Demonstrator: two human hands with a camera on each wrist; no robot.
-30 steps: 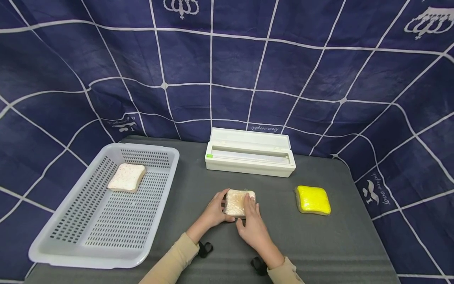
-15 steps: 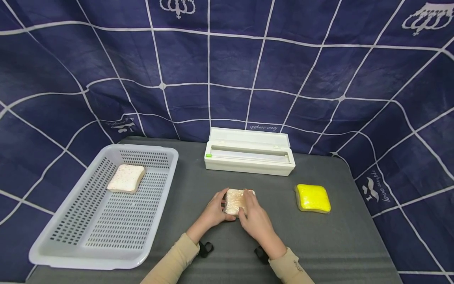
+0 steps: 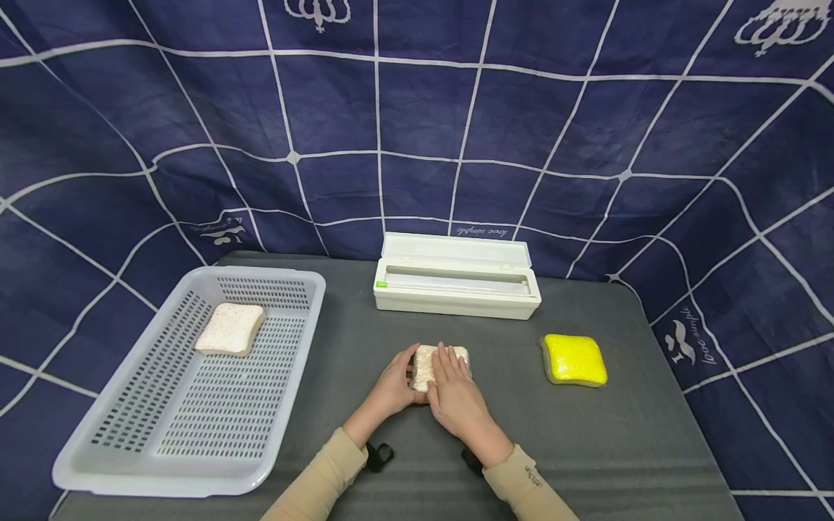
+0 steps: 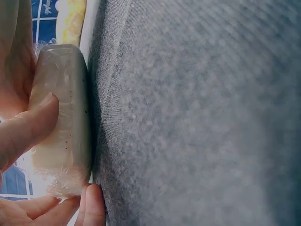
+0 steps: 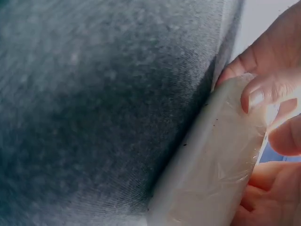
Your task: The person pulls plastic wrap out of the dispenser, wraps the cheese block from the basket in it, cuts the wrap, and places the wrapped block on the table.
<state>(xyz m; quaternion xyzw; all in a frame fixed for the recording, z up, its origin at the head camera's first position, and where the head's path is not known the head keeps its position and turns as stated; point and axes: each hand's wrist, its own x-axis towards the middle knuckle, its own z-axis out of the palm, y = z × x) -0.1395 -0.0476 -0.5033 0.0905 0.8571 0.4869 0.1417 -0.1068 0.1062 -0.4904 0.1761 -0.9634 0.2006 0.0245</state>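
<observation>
A pale, bread-slice-shaped block (image 3: 423,367) in clear plastic film lies on the grey table in front of the person. The left hand (image 3: 393,387) grips its left side, with the thumb on the near edge, seen in the left wrist view. Across the top, the right hand (image 3: 459,401) lies with fingers straight, pressing the film and hiding the right half. In the right wrist view, the wrapped block's near side (image 5: 211,160) shows creased film and a few dark specks.
A yellow film-wrapped slice (image 3: 575,359) lies to the right. At the back stands a white cling film dispenser (image 3: 456,302) with its lid raised. A grey perforated basket (image 3: 163,481) on the left contains a pale speckled slice (image 3: 231,329). A blue checked curtain (image 3: 423,108) encloses the table.
The right hand shifted along the block's right side, then laid its fingers flatter across the top, further left. The left hand stayed on the left side. The view moved slightly.
</observation>
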